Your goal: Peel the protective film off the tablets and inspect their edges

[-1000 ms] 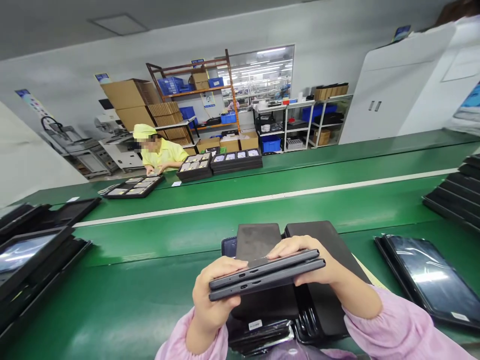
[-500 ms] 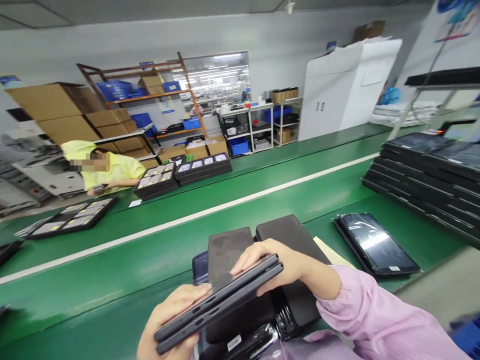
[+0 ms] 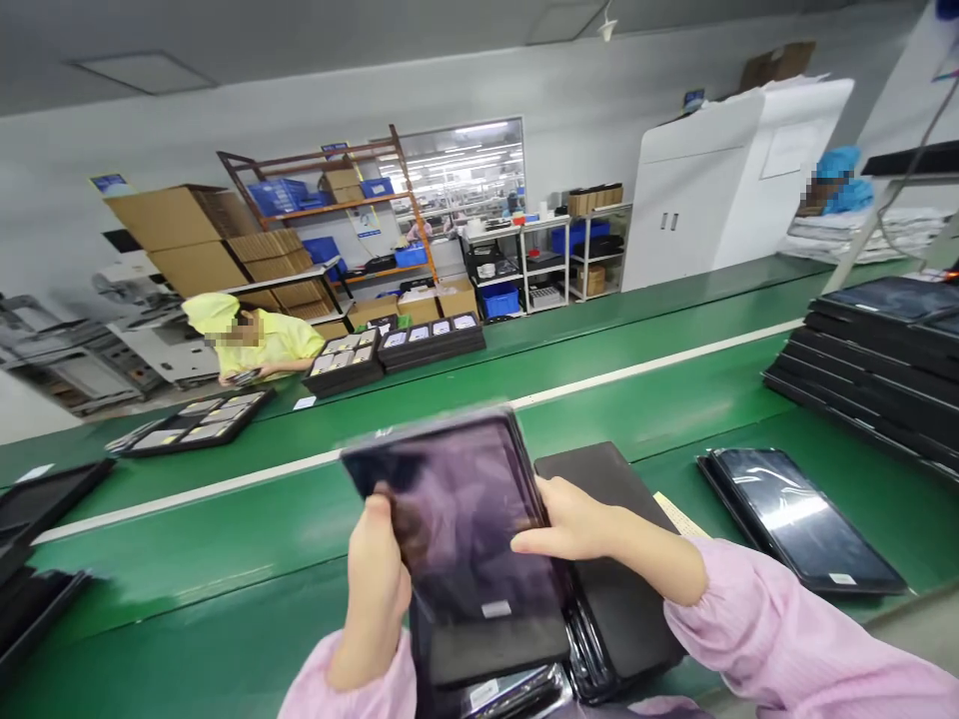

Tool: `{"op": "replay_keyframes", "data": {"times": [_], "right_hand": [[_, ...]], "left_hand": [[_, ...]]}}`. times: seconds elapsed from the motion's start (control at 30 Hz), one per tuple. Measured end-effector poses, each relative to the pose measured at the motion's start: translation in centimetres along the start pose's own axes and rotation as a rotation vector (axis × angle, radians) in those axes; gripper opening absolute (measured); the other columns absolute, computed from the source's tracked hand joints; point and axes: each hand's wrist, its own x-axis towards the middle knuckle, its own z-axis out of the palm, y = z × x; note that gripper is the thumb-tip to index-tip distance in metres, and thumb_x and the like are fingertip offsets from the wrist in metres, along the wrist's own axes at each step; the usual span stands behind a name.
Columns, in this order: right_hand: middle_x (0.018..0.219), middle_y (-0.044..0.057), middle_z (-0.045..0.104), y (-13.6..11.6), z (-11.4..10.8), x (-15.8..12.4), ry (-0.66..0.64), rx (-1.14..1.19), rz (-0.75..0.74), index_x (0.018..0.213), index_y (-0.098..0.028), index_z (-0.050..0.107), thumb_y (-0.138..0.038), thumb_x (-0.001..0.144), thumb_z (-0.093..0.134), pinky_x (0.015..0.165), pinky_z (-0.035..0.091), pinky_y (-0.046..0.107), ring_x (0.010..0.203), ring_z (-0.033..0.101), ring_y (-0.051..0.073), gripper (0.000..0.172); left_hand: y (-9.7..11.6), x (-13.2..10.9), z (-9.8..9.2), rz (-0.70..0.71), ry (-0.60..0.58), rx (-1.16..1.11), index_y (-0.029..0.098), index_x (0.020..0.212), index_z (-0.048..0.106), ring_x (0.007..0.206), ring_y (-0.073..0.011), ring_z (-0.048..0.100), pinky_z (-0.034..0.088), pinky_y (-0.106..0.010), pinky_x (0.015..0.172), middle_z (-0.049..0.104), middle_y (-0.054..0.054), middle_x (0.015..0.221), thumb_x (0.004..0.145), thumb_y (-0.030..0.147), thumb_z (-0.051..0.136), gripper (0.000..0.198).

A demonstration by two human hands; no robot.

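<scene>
Both of my hands hold up a dark tablet [image 3: 457,499], its glossy screen facing me and tilted back. My left hand [image 3: 379,574] grips its left edge with the thumb on the glass. My right hand [image 3: 565,524] grips the right edge. I cannot tell whether a second tablet lies behind it. Under the tablet, dark foam-like pads [image 3: 621,589] and bagged tablets [image 3: 516,691] are stacked on the green belt [image 3: 225,559] close to me.
Another tablet [image 3: 798,516] lies in a black tray at my right, with a tall stack of black trays [image 3: 876,374] behind it. Black trays [image 3: 37,499] sit at the left. A person in yellow [image 3: 251,340] works across the line by trays of parts [image 3: 397,348].
The tablets were held edge-on and flat; now a screen is tipped up to face me. My view swung right, then partly back left.
</scene>
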Motion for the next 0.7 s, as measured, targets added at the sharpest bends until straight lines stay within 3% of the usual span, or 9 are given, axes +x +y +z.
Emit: {"op": "replay_keyframes", "data": {"times": [0.07,0.13,0.2,0.27,0.33,0.43,0.53,0.63,0.7], "right_hand": [[0.074,-0.001,0.060,-3.1,-0.6,-1.0,0.050,0.003,-0.015,0.086,-0.020,0.050,-0.026,0.068,0.065,0.063,0.046,0.029,0.069,0.059,0.020,0.024],[0.073,-0.002,0.059,-5.8,-1.0,-1.8,0.041,0.026,0.041,0.088,-0.021,0.050,-0.023,0.073,0.056,0.061,0.044,0.027,0.065,0.056,0.017,0.016],[0.069,-0.004,0.059,-7.0,-0.9,-2.1,-0.008,0.022,0.134,0.088,-0.022,0.050,-0.022,0.077,0.052,0.056,0.041,0.025,0.059,0.054,0.015,0.012],[0.066,-0.004,0.058,-6.9,-0.4,-1.7,-0.048,-0.012,0.208,0.085,-0.022,0.049,-0.023,0.077,0.054,0.051,0.039,0.024,0.055,0.053,0.014,0.010],[0.062,-0.004,0.056,-5.9,0.3,-0.9,-0.082,-0.019,0.301,0.083,-0.022,0.048,-0.027,0.078,0.055,0.046,0.039,0.023,0.050,0.052,0.014,0.010],[0.050,-0.006,0.049,-4.2,1.4,0.8,-0.120,0.013,0.419,0.078,-0.022,0.044,-0.039,0.085,0.049,0.036,0.035,0.024,0.036,0.046,0.013,0.019],[0.040,-0.008,0.041,-2.9,2.1,2.8,-0.049,0.033,0.346,0.069,-0.022,0.042,-0.042,0.090,0.044,0.040,0.038,0.024,0.034,0.045,0.012,0.029],[0.056,-0.006,0.052,-1.8,2.4,5.5,0.122,0.272,0.318,0.085,-0.020,0.051,-0.034,0.085,0.050,0.040,0.042,0.023,0.038,0.048,0.010,0.014],[0.075,-0.004,0.058,-1.3,2.4,7.4,0.222,0.505,0.339,0.102,-0.021,0.051,-0.030,0.076,0.055,0.034,0.041,0.021,0.039,0.049,0.007,0.027]], "left_hand": [[0.7,-0.3,1.7,-0.294,-0.035,-0.074,0.017,0.068,0.060,0.067,-0.0197,0.066,0.056,-0.032,0.062,0.068,-0.005,0.067,0.063,0.061,0.071,0.045],[0.1,-1.0,3.2,-0.403,-0.092,-0.108,0.016,0.077,0.063,0.086,-0.0238,0.068,0.056,-0.036,0.078,0.072,-0.010,0.084,0.067,0.059,0.069,0.045],[-1.5,-1.7,4.4,-0.306,-0.103,-0.062,0.015,0.095,0.063,0.110,-0.0271,0.061,0.049,-0.041,0.095,0.068,-0.015,0.110,0.071,0.057,0.064,0.048],[-3.4,-2.0,5.1,-0.095,-0.066,0.067,0.017,0.115,0.057,0.133,-0.0284,0.041,0.032,-0.043,0.111,0.052,-0.017,0.136,0.074,0.052,0.063,0.055],[-4.7,-1.8,5.5,0.087,-0.063,0.176,0.018,0.125,0.051,0.142,-0.0267,0.024,0.016,-0.043,0.117,0.039,-0.015,0.147,0.077,0.046,0.061,0.056],[-4.6,-0.8,5.9,0.158,-0.172,0.153,0.018,0.124,0.053,0.137,-0.0250,0.034,0.019,-0.043,0.116,0.047,-0.013,0.141,0.083,0.041,0.051,0.046],[-3.0,0.5,6.1,0.070,-0.160,0.083,0.016,0.121,0.055,0.130,-0.0236,0.043,0.026,-0.040,0.113,0.052,-0.013,0.135,0.083,0.039,0.048,0.045],[-1.6,1.5,6.1,-0.044,-0.148,0.003,0.016,0.112,0.059,0.120,-0.0238,0.050,0.035,-0.037,0.105,0.058,-0.011,0.124,0.073,0.032,0.055,0.042],[-1.0,1.9,6.1,-0.124,-0.201,-0.074,0.018,0.102,0.060,0.102,-0.0224,0.058,0.044,-0.035,0.090,0.064,-0.007,0.106,0.067,0.029,0.058,0.037]]}}
